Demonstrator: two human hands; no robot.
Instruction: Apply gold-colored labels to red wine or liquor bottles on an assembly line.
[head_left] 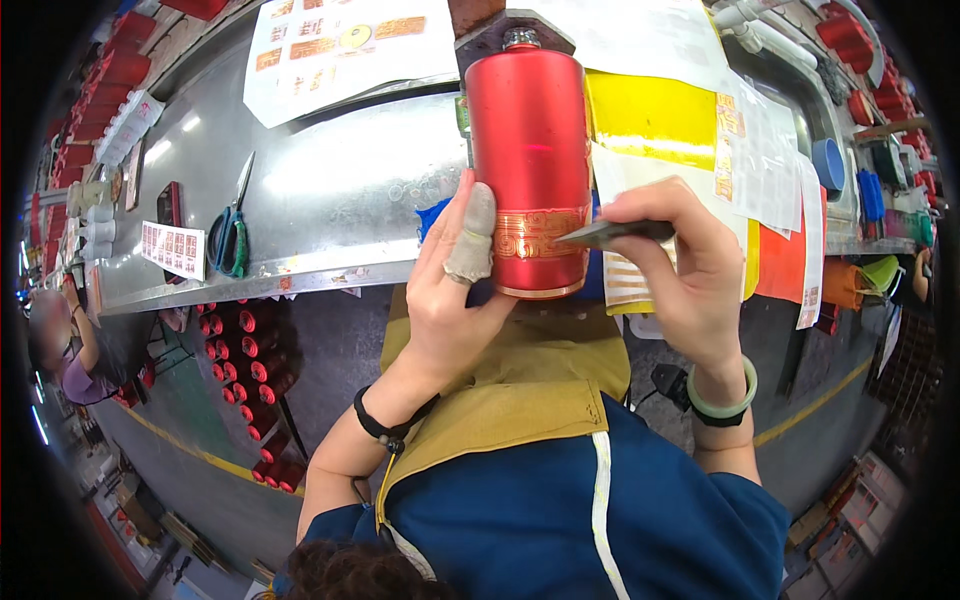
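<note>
Pressing the gold label band [535, 236] flat onto the red bottle [530, 150] looks like the step in hand, and to my eye it goes best with the bottle braced firmly, the flat dark tool [612, 233] drawn evenly along the band from one edge, and the thumb kept just off the part being smoothed. The bottle lies over the edge of the steel bench [330, 190], its neck pointing away and its base toward the person. The left hand [450, 300] cups the bottle's lower left side, fingers curled round the base and the thumb, in a grey finger cot [473, 240], resting against the band's left end. The right hand [680, 270] has its fingers pinched closed on the tool, whose tip touches the band's right part. Green-handled scissors [230, 235] lie well apart on the bench.
</note>
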